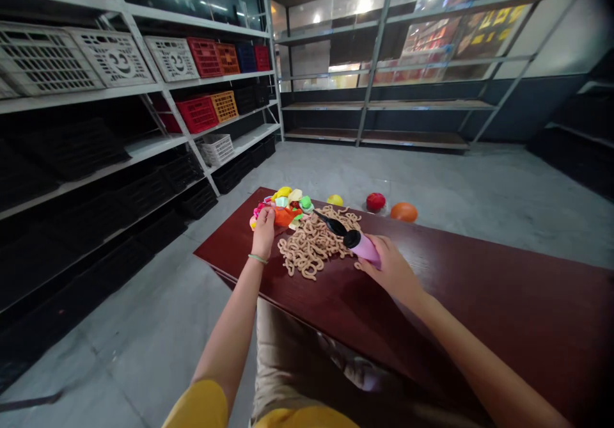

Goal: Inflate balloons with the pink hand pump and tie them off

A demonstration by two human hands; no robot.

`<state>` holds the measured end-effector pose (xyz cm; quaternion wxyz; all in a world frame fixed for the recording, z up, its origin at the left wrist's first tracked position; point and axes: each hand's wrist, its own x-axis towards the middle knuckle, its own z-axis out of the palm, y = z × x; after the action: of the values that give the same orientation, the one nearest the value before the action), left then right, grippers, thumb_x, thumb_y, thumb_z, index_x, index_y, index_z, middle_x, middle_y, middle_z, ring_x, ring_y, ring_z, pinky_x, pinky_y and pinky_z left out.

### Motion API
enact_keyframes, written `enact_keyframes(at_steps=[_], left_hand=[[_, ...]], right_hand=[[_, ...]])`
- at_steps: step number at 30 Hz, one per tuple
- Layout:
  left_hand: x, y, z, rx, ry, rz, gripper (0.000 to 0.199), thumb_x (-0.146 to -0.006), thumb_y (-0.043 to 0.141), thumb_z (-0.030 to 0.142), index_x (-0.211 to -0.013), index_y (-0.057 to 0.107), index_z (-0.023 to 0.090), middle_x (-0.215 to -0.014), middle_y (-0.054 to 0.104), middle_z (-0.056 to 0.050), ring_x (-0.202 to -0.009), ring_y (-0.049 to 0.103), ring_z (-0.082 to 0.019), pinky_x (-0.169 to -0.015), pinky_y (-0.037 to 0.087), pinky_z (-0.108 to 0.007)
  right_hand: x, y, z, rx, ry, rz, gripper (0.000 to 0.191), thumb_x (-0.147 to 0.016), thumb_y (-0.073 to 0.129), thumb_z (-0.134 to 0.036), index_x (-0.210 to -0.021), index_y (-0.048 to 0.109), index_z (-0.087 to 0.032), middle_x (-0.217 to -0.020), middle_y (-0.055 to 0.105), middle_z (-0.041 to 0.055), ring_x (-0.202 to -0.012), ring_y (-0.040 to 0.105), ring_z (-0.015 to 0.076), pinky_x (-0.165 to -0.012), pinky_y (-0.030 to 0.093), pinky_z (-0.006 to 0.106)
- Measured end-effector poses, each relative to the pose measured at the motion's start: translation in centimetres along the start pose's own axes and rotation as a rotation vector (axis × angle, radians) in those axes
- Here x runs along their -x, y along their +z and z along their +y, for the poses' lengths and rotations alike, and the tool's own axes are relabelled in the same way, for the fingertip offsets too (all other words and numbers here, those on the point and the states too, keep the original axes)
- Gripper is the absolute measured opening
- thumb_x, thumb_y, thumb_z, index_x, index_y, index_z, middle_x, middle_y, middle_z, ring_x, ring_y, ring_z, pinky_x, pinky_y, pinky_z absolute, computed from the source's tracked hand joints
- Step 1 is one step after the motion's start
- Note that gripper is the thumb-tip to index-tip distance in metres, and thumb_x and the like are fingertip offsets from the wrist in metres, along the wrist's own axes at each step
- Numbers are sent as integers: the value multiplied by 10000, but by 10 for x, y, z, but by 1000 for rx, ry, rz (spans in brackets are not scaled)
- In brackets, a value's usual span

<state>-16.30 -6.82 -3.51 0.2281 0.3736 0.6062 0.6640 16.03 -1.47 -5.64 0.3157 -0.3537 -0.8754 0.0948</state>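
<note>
My left hand pinches a limp orange balloon at the far left end of the table. Behind and around it lies a heap of deflated balloons in yellow, pink, white and green. My right hand is wrapped round a pink cylinder with a black end, which looks like a hand balloon pump. Its black end points left, toward a dark, spoon-shaped piece; whether the two are joined I cannot tell. Under and beside them spreads a pile of beige, curly strands.
The dark red table stretches off to the right. Beyond its far edge are round yellow, red and orange balloons. Shelves with plastic crates stand left, and metal racks line the back wall.
</note>
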Motion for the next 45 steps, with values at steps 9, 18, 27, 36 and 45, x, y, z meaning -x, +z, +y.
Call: enact_keyframes(at_steps=[9, 18, 27, 36, 45], left_hand=[[20, 110, 25, 552, -275, -352, 249, -909, 536, 442, -965, 548, 200, -952, 682, -50, -901, 667, -184, -791, 586, -368], [20, 166, 4, 695, -481, -416, 310, -897, 541, 505, -939, 597, 203, -888, 696, -48, -845, 691, -177, -761, 591, -352], [31, 158, 2, 742, -498, -432, 483, -923, 414, 600, -1055, 645, 198, -1038, 701, -85, -869, 672, -173, -801, 575, -333], [36, 163, 1, 747, -453, -445, 291, -826, 632, 125, -1093, 590, 233, -1052, 687, -18, -871, 675, -121, -855, 557, -288], [33, 162, 6, 809, -335, -312, 276, -909, 548, 162, -1165, 533, 263, -1289, 616, -38, -1201, 593, -186, -983, 516, -347]], right_hand=[[34, -40, 48, 124, 132, 49, 541, -877, 524, -375, -1383, 407, -225, -1283, 594, 93, -1125, 599, 258, -925, 499, 403], [48, -40, 60, 230, 182, 69, 569, -861, 529, -353, -1406, 396, -261, -1228, 633, 73, -1059, 634, 261, -854, 526, 399], [50, -43, 60, 304, 191, 55, 557, -867, 531, -376, -1398, 418, -250, -1193, 651, 82, -974, 656, 267, -802, 531, 400], [49, -41, 55, 329, 190, 51, 581, -858, 522, -386, -1414, 420, -253, -1180, 660, 84, -967, 658, 271, -786, 528, 390], [49, -40, 49, 377, 168, -14, 556, -874, 507, -403, -1400, 419, -247, -1151, 661, 89, -933, 651, 268, -764, 508, 373]])
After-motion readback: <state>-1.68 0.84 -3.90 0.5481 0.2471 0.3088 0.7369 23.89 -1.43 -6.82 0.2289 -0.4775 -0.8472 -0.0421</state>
